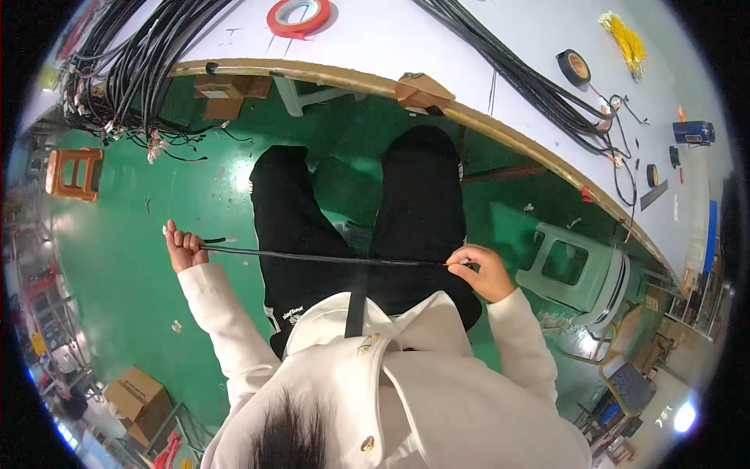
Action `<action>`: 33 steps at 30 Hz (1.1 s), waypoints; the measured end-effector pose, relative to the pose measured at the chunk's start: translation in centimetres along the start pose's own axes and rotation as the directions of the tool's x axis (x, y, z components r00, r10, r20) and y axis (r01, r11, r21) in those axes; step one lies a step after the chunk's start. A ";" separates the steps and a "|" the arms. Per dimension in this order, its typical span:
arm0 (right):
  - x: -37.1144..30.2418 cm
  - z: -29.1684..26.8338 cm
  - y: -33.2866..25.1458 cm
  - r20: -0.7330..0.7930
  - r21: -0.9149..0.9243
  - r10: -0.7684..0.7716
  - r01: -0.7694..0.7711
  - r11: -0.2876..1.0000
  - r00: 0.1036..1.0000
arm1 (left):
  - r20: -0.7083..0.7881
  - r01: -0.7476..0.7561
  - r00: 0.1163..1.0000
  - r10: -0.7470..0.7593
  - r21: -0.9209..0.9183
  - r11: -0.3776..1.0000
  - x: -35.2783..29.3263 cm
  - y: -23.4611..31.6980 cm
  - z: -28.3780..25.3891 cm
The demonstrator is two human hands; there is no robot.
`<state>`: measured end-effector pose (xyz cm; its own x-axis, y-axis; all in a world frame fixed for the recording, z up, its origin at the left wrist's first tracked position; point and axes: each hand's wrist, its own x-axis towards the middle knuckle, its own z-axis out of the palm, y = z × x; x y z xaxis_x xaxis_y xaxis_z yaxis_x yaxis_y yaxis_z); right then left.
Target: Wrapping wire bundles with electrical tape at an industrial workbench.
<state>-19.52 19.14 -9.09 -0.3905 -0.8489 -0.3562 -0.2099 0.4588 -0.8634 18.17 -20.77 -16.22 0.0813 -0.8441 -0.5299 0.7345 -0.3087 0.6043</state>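
Table [375, 47]: its near edge lay ahead of my grip, with a gap between.
Green stool [576, 291]: stood right, by that edge.
Black cable [336, 259]: ran taut, left to right, above my lap [418, 195], neither hand nearer.
Left hand [186, 248]: closed around one end.
Right hand [483, 273]: thumb and fingertips pinched the other.

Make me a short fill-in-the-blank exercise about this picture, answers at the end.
1. Left grip and right grip hold a cable coloured ____.
2. The largest tape roll on the tabletop is ____.
3. The floor is ____.
4. The yellow bundle lies nearer the picture's ____ edge (left or right).

Missing words: black; red; green; right.
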 end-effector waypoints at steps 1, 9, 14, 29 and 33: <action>0.0 0.0 0.1 -0.001 0.003 0.000 0.000 1.000 1.000 | 0.018 0.042 0.999 -0.041 -0.022 0.999 0.3 0.0 -0.3; 0.7 1.7 -0.4 -0.144 -0.306 -0.309 0.254 0.918 0.940 | -0.035 0.053 0.998 -0.050 0.085 0.995 -0.3 1.3 -2.1; 0.7 -1.0 0.2 -0.207 -0.524 -0.432 0.273 0.807 0.878 | -0.048 -0.029 0.998 0.028 -0.022 0.999 -4.6 -1.0 5.8; 15.3 10.1 -15.4 -0.036 -0.265 -0.742 0.709 0.653 0.670 | 0.715 -0.234 0.682 -0.153 0.412 0.881 -19.5 -1.0 17.1; 11.3 7.6 -19.2 -0.180 0.226 -0.537 0.566 0.793 0.824 | 0.685 -0.113 0.556 -0.471 0.623 0.774 -20.7 -4.4 16.4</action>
<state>-13.08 -1.29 0.69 -0.3703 -0.8990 0.2340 -0.1849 -0.1756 -0.9670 2.20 -9.12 1.87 -0.7621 -0.6243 -0.1716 0.1391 -0.4167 0.8983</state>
